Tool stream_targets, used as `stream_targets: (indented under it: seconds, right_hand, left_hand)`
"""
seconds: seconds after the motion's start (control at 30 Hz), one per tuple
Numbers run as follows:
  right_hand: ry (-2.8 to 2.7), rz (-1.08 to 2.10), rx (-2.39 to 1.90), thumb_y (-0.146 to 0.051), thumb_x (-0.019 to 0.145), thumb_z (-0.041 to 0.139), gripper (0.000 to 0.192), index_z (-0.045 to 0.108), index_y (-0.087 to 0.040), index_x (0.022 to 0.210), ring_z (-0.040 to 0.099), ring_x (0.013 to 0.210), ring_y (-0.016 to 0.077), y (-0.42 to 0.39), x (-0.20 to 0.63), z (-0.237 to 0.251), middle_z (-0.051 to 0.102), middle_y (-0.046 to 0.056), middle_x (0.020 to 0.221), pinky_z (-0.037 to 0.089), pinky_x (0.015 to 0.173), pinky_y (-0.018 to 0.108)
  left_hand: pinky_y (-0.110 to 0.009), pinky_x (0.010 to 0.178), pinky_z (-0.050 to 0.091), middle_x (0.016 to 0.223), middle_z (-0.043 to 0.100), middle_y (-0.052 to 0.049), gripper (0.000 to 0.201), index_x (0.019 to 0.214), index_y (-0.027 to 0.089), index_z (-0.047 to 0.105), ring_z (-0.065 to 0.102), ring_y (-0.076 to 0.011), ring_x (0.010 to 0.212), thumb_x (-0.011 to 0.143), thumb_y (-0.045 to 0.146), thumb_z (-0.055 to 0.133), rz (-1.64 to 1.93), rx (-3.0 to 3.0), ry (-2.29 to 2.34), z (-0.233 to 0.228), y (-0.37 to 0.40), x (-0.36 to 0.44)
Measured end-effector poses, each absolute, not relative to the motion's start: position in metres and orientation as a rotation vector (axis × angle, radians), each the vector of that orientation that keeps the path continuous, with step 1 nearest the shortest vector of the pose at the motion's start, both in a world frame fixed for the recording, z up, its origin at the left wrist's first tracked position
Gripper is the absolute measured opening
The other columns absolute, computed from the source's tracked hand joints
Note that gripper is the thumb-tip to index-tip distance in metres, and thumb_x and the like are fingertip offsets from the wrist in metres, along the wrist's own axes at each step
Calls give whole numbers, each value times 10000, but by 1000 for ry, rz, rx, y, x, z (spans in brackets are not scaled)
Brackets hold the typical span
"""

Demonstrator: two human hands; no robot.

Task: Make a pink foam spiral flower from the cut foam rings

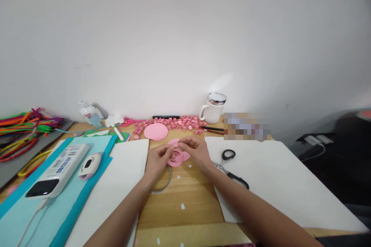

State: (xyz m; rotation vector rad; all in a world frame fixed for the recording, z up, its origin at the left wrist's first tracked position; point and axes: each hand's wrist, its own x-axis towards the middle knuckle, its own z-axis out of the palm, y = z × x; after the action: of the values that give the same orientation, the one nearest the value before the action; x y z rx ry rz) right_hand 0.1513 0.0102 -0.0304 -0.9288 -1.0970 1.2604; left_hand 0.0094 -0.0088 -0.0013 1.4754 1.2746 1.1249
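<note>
Between my hands is a pink paper spiral with curling rings. My left hand pinches it from the left, fingers closed. From the right, my right hand pinches at its upper part with thumb and finger close together. The exact bit of paper under the fingertips is too small to make out. Other pink paper pieces lie just behind my fingers. Farther back is a small pile of flat pink paper circles. Beside them, many small pink paper rolls are heaped. A grey ring of tape lies partly under my left wrist.
Black-handled scissors rest on a white board at right. A white mug stands near the wall. At left are another white board, a white power bank, a glue bottle and coloured pipe cleaners.
</note>
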Motion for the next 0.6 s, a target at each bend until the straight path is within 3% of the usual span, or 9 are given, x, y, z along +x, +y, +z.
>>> stream_targets:
  seconds: [0.13, 0.27, 0.43, 0.53, 0.6]
  right_hand:
    - [-1119, 1216, -958, -317, 608, 695, 201, 610, -160, 700, 584, 576, 133, 10, 152, -30, 627, 6, 615, 503, 605, 282]
    - [-1361, 932, -966, -309, 705, 621, 141, 611, -176, 750, 575, 662, 146, 4, 151, -26, 612, 34, 713, 494, 627, 283]
    - [-1981, 511, -766, -228, 839, 457, 214, 585, -209, 1010, 533, 778, 137, -17, 144, -21, 562, 54, 850, 459, 701, 262]
    - [-2302, 400, -639, -199, 869, 395, 332, 486, -220, 1187, 512, 741, 122, -31, 137, -19, 541, 63, 900, 445, 634, 223]
    - [-2447, 331, -577, -199, 873, 384, 346, 471, -269, 1201, 498, 714, 122, -37, 132, -19, 548, 37, 882, 430, 612, 220]
  left_hand:
    - [-221, 544, 429, 533, 604, -13, 295, 571, 146, 618, 545, -130, 524, 744, 371, 535, 1110, 1502, 1260, 1, -9, 9]
    - [-222, 519, 422, 506, 592, -9, 339, 519, 144, 589, 539, -127, 502, 733, 401, 532, 1123, 1448, 1259, -2, -7, 7]
    - [-246, 527, 452, 651, 661, -57, 370, 702, 113, 642, 586, -154, 569, 693, 472, 554, 1312, 1171, 1328, -12, -1, 2]
    - [-288, 655, 480, 730, 675, -77, 399, 834, 108, 629, 622, -169, 676, 684, 472, 569, 1483, 966, 1304, -17, 4, -1]
    - [-299, 703, 477, 731, 673, -71, 387, 851, 108, 623, 626, -162, 697, 683, 453, 579, 1535, 909, 1288, -20, 6, -3]
